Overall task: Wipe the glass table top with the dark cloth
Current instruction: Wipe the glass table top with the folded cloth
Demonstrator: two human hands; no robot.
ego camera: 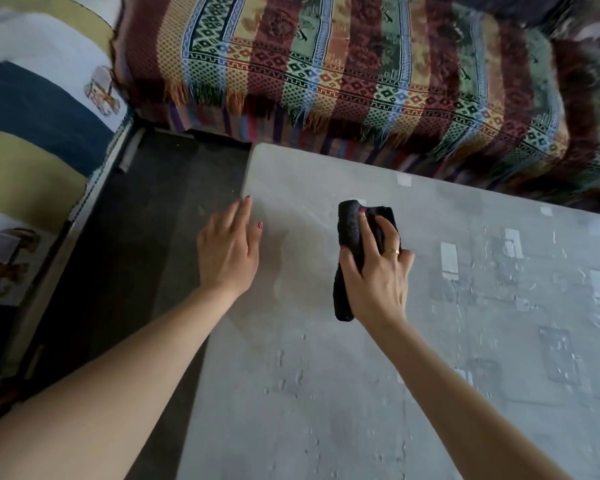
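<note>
The glass table top (326, 393) fills the lower right of the view, grey and marked with pale smears and reflections. A dark, folded cloth (350, 237) lies on the glass near its far left corner. My right hand (378, 271) grips the cloth, fingers curled over its top, a gold ring on one finger. My left hand (227, 249) lies flat with straight fingers at the table's left edge, a hand's width left of the cloth.
A sofa seat covered with a striped, patterned, fringed blanket (343, 71) runs along the table's far edge. Another cushion in white, navy and yellow (32, 116) stands at the left. Dark floor (146, 220) lies between it and the table.
</note>
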